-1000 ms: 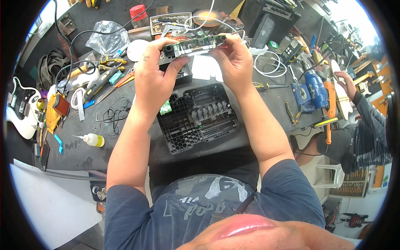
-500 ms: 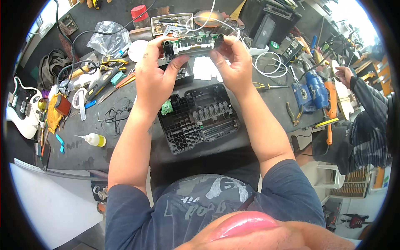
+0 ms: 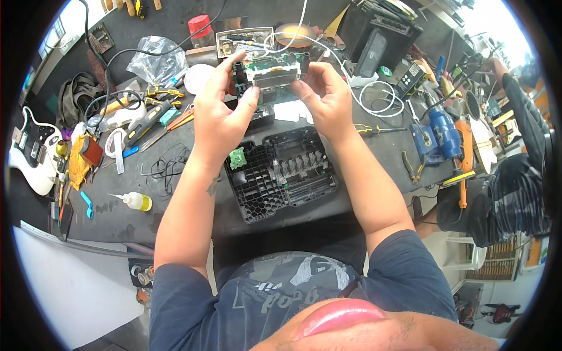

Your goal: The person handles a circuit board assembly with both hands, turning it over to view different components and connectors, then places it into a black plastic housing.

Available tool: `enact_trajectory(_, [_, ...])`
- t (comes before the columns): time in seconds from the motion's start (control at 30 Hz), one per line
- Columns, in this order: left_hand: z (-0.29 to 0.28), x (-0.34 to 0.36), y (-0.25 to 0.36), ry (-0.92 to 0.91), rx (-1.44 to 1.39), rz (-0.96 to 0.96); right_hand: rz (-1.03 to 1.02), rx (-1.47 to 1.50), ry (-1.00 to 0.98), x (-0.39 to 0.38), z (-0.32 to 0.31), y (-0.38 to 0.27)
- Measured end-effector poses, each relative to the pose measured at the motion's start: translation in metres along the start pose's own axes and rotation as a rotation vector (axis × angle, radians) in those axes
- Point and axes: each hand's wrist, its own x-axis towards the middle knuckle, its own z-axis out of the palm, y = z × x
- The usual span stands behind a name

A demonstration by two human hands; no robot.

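Note:
Up over the far part of the bench I hold an electronic module [image 3: 275, 75], a black frame with a green circuit board and a pale strip along it. Its left end sits between the thumb and fingers of my left hand [image 3: 227, 105]. My right hand [image 3: 324, 98] grips the right end, thumb on the near face. Below it lies an open black plastic housing [image 3: 257, 190] with a honeycomb grid, a row of grey ribbed parts and a small green circuit board [image 3: 237, 158]. Partly hidden behind my left hand is a black box [image 3: 261, 116].
A dropper bottle [image 3: 137, 201], thin black cable [image 3: 167, 169] and a knife [image 3: 146, 126] lie to the left. Pliers [image 3: 413, 168] and a blue power tool [image 3: 443, 131] are at right. A white cable [image 3: 380, 99] loops beyond my right hand. Another person's arm [image 3: 521, 111] reaches in at far right.
The module has tipped in my hands, so more of its near face shows. The other person's hand has moved farther away over the bench. The housing stays on the bench.

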Motion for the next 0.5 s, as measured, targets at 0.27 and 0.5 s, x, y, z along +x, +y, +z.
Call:
enact_trajectory(0.27, [0.0004,-0.0001,0.0011,0.004,0.028,0.019,0.053,0.063,0.01,-0.0014,0.0032,0.0009])
enact_trajectory(0.5, [0.0017,-0.0005,0.0029,0.032,0.117,0.06,0.011,0.036,0.001,-0.0003,-0.0004,0.0026])
